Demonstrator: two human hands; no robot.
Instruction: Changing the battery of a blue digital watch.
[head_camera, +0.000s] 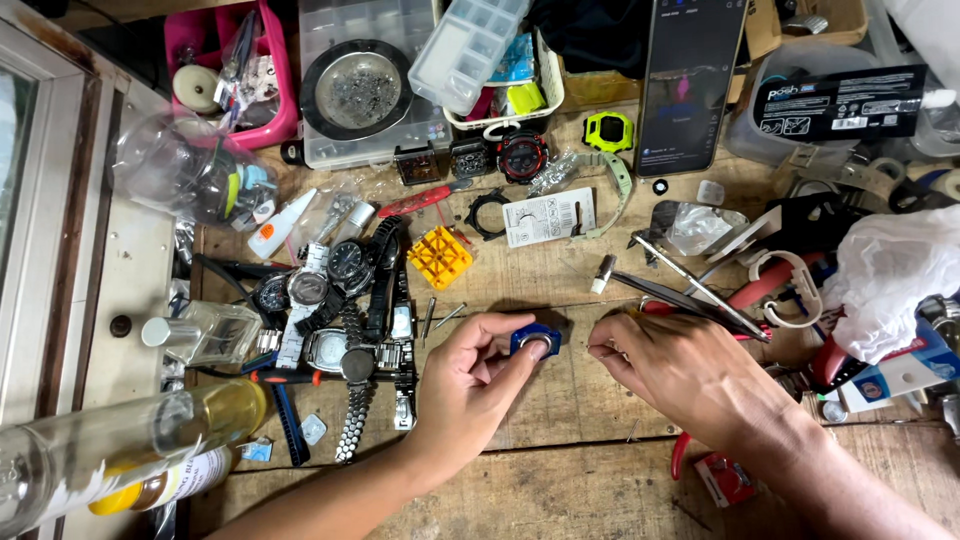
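My left hand (470, 375) rests on the wooden workbench (560, 440) and pinches a small blue holder block (537, 340) with a round metal watch part set in it. My right hand (680, 372) lies just right of the block, fingers curled toward it; whether it holds something small I cannot tell. Tweezers (690, 290) and red-handled pliers (750, 295) lie just beyond my right hand.
Several wristwatches (345, 320) lie in a pile to the left, by a yellow plastic block (440, 257). A clear bottle (120, 450) lies at bottom left. A phone (690, 80) leans at the back. Trays, a pink bin (235, 70) and a white bag (885, 275) crowd the edges.
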